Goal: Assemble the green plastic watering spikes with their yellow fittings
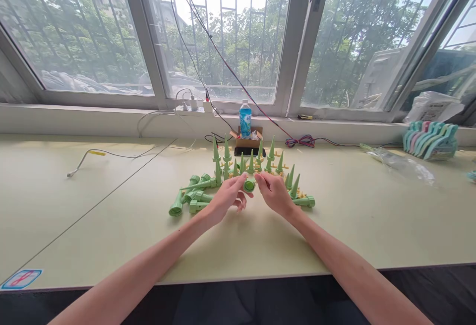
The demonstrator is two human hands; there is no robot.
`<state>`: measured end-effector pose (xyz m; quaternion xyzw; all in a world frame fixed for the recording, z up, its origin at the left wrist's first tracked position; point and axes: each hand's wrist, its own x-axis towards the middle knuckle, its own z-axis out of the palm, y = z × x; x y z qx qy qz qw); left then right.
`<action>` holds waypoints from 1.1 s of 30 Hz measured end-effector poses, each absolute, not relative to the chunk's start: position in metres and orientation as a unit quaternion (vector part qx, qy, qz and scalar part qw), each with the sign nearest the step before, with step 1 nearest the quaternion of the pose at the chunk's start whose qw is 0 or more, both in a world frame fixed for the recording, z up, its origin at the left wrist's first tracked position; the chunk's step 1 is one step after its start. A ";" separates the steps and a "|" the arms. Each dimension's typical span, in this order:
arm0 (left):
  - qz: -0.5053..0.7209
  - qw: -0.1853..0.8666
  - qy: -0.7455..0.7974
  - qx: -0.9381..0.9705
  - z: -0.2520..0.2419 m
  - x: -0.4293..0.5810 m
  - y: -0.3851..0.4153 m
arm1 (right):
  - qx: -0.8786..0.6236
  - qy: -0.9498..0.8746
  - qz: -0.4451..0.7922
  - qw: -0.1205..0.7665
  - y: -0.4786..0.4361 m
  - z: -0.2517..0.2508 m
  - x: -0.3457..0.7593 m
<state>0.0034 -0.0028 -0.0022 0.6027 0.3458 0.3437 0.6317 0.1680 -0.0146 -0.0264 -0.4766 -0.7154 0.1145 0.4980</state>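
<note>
My left hand (231, 195) holds a green plastic piece (249, 185) whose round open end faces me. Close beside it on the right, my right hand (274, 192) is closed, with its thumb and forefinger pinched near the green rim; what they grip is too small to make out. Behind both hands stand several green pointed spikes (272, 148), with small yellow parts (285, 167) among them. Several green spikes with wide caps (175, 209) lie in a pile left of my left hand. Another green piece (305, 201) lies to the right of my right hand.
A blue bottle (245, 119) stands by a small cardboard box (254, 142) behind the spikes, with a dark phone (241, 152) in front. Coiled cable (303, 141), a clear plastic bag (401, 163) and pastel clips (430, 140) lie at the right. A white cable (80, 162) lies left.
</note>
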 end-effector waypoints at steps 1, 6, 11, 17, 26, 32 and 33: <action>0.327 0.648 0.339 0.598 -0.002 0.003 -0.003 | -0.476 -0.715 0.115 0.499 -0.015 -0.026 0.168; 0.292 0.685 0.308 0.592 -0.004 0.002 -0.004 | -0.467 -0.720 0.120 0.499 -0.015 -0.026 0.168; 0.306 0.659 0.299 0.619 -0.003 0.000 -0.004 | -0.459 -0.729 0.121 0.493 -0.014 -0.028 0.169; 0.328 0.578 0.322 0.675 -0.004 -0.002 -0.004 | -0.462 -0.730 0.118 0.490 -0.012 -0.030 0.170; 0.376 0.483 0.354 0.707 -0.001 0.001 -0.008 | -0.471 -0.724 0.126 0.489 -0.012 -0.029 0.170; 0.368 0.498 0.348 0.704 -0.006 0.004 -0.007 | -0.461 -0.733 0.119 0.485 -0.013 -0.028 0.169; 0.364 0.502 0.347 0.704 -0.006 0.005 -0.007 | -0.458 -0.736 0.117 0.484 -0.014 -0.028 0.169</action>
